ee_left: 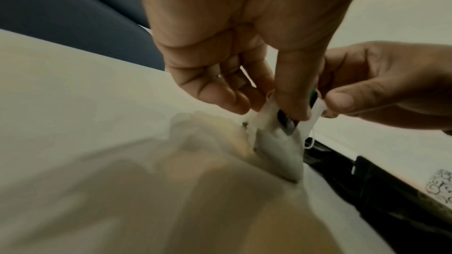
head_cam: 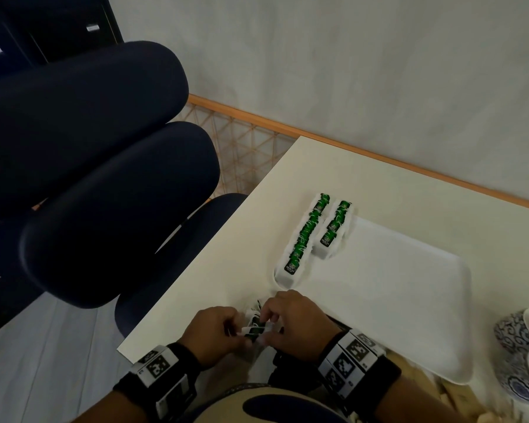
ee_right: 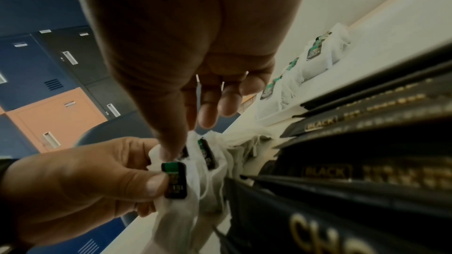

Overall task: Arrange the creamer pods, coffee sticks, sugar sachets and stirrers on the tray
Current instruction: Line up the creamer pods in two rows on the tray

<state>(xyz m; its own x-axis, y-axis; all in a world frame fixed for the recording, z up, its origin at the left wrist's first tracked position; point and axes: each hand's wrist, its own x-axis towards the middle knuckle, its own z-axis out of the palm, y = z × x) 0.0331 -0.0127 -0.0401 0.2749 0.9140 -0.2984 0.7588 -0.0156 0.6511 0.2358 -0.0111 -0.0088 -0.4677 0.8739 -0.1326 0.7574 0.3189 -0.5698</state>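
Note:
Both hands meet at the table's front edge over a small bunch of white tea bags (head_cam: 255,328) with green and black tags. My left hand (head_cam: 226,329) pinches one bag (ee_right: 175,180) by its tag between thumb and fingers. My right hand (head_cam: 272,323) pinches the top of the same bunch (ee_left: 278,142) from the other side. The white tray (head_cam: 394,285) lies to the right; two rows of tagged bags (head_cam: 306,236) sit along its left edge. Black coffee sticks (ee_right: 367,123) lie under my right hand.
A dark blue office chair (head_cam: 104,178) stands close to the table's left edge. Blue-patterned cups (head_cam: 519,331) sit at the far right beyond the tray. The wall runs behind the table. Lockers (ee_right: 49,84) show in the right wrist view.

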